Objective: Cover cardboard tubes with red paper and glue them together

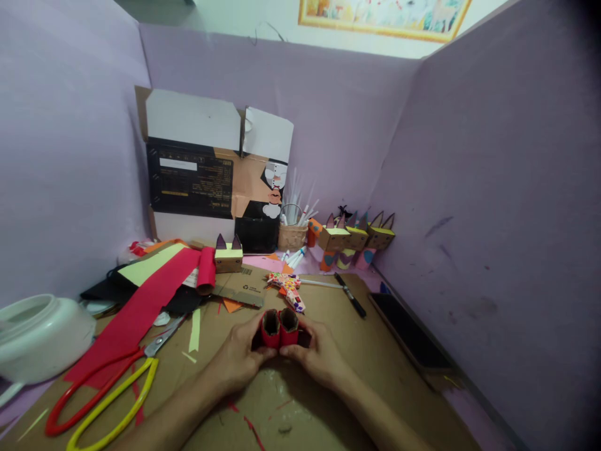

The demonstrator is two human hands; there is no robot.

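Two short cardboard tubes wrapped in red paper stand side by side between my hands, touching each other. My left hand (246,346) is closed round the left red tube (270,335), thumb at its front. Round the right red tube (289,334) my right hand (315,351) is closed the same way. Both tubes show open brown cardboard tops. Just beyond them lies a hot glue gun wrapped in patterned covering (288,288). A longer red tube (206,269) stands farther left, beside a small cardboard box head with purple ears (228,258).
Large scissors (150,363) with red and yellow handles lie at left, near a red paper strip (154,300) and a white pot (44,338). At right are a black marker (350,294) and a dark tablet-like slab (408,329). Finished eared cardboard figures (355,239) stand behind, by a basket (293,237).
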